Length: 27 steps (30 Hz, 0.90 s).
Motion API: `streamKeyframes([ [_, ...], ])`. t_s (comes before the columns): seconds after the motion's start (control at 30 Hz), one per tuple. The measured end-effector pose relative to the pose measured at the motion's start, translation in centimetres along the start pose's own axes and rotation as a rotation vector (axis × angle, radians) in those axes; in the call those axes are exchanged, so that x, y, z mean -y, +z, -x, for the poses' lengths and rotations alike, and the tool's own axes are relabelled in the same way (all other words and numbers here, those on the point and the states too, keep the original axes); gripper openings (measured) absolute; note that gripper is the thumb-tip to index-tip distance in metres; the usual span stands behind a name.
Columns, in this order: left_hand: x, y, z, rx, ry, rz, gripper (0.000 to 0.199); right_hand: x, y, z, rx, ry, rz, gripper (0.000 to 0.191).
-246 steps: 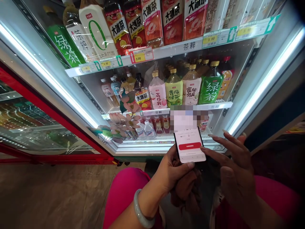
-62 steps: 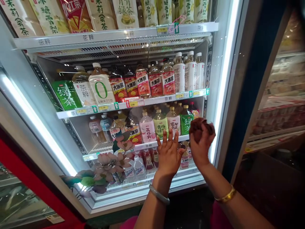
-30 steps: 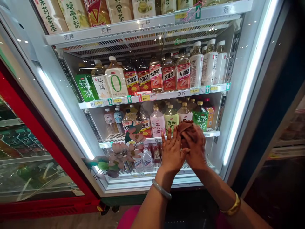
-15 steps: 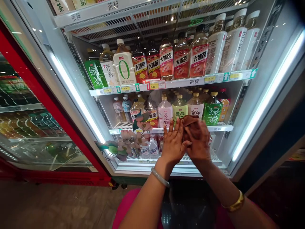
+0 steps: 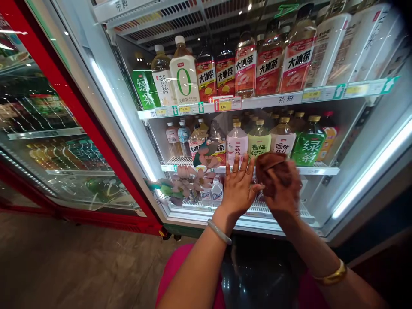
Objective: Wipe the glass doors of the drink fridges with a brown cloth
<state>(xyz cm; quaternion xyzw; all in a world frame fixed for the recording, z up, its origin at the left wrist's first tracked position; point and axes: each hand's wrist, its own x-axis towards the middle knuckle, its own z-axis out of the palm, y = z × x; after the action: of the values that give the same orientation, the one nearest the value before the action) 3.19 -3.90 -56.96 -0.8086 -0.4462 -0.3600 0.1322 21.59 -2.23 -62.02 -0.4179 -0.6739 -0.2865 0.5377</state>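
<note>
My left hand [image 5: 237, 189] lies flat with its fingers spread against the glass door of a lit drinks fridge. It holds nothing, and a grey bangle circles the wrist. Just right of it, my right hand [image 5: 285, 193] grips a bunched brown cloth [image 5: 272, 169] at the glass. A gold bracelet is on that wrist. Behind the hands, through the glass, stand a pink-labelled bottle [image 5: 237, 139], a pale green bottle [image 5: 259, 139] and a green tea bottle [image 5: 309, 143]. A flower decal [image 5: 193, 178] shows on the glass to the left of my left hand.
An upper shelf edge [image 5: 264, 102] carries price tags below several tea bottles. To the left stands another fridge with a red frame [image 5: 96, 128]. Bright light strips run down both sides of the door. A dark glossy surface [image 5: 260, 274] is below, between my pink-clad knees.
The camera view has shifted, so the fridge sits farther right and closer. My right hand with the cloth has moved right, away from my left hand, leaving a small gap.
</note>
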Motion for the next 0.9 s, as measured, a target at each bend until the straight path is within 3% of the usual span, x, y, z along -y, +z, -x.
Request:
streamKeyframes([
  [0.07,0.1,-0.2,0.0,0.015,-0.008,0.014,0.081,1.3,0.5,0.4,0.041,-0.124,-0.024,0.051],
  [0.13,0.3,-0.4,0.0,0.017,-0.020,0.018,0.079,0.5,0.3,0.4,0.014,-0.142,-0.029,0.047],
  [0.2,0.6,-0.6,0.1,0.006,-0.037,0.010,0.079,-2.2,-0.6,0.1,-0.094,-0.041,-0.017,0.053],
  [0.3,0.9,-0.6,0.2,-0.026,-0.043,0.002,0.078,-7.1,-1.9,-0.4,-0.286,0.239,-0.022,0.083],
  [0.37,1.0,-0.4,0.2,-0.042,-0.035,-0.001,0.079,-8.4,-2.0,-0.4,-0.322,0.331,-0.017,0.097],
  [0.43,1.0,-0.1,0.1,-0.043,-0.037,-0.012,0.080,-6.9,-1.5,-0.2,-0.298,0.294,0.006,0.099],
  [0.5,0.8,0.0,0.1,-0.032,-0.047,-0.022,0.080,-3.3,-0.5,0.3,-0.220,0.177,0.013,0.091],
  [0.53,0.8,0.0,0.0,-0.027,-0.053,-0.020,0.079,-1.2,0.0,0.4,-0.098,0.082,-0.005,0.079],
  [0.6,0.8,-0.2,0.0,-0.020,-0.063,-0.005,0.077,2.1,0.7,0.6,0.020,-0.113,-0.038,0.045],
  [0.67,0.9,-0.5,0.0,-0.011,-0.067,0.013,0.076,2.9,0.7,0.5,0.056,-0.220,-0.050,0.023],
  [0.73,1.1,-0.8,0.0,-0.006,-0.061,0.023,0.076,0.7,-0.1,0.2,0.021,-0.188,-0.036,0.027],
  [0.8,1.2,-1.0,0.2,-0.008,-0.048,0.021,0.077,-3.4,-1.1,-0.1,-0.073,-0.062,-0.022,0.050],
  [0.83,1.3,-1.0,0.2,-0.009,-0.038,0.019,0.078,-5.4,-1.6,-0.2,-0.186,0.007,-0.024,0.061],
  [0.9,1.3,-0.8,0.3,-0.008,-0.025,0.013,0.079,-8.1,-2.2,-0.2,-0.312,0.163,-0.039,0.084],
])
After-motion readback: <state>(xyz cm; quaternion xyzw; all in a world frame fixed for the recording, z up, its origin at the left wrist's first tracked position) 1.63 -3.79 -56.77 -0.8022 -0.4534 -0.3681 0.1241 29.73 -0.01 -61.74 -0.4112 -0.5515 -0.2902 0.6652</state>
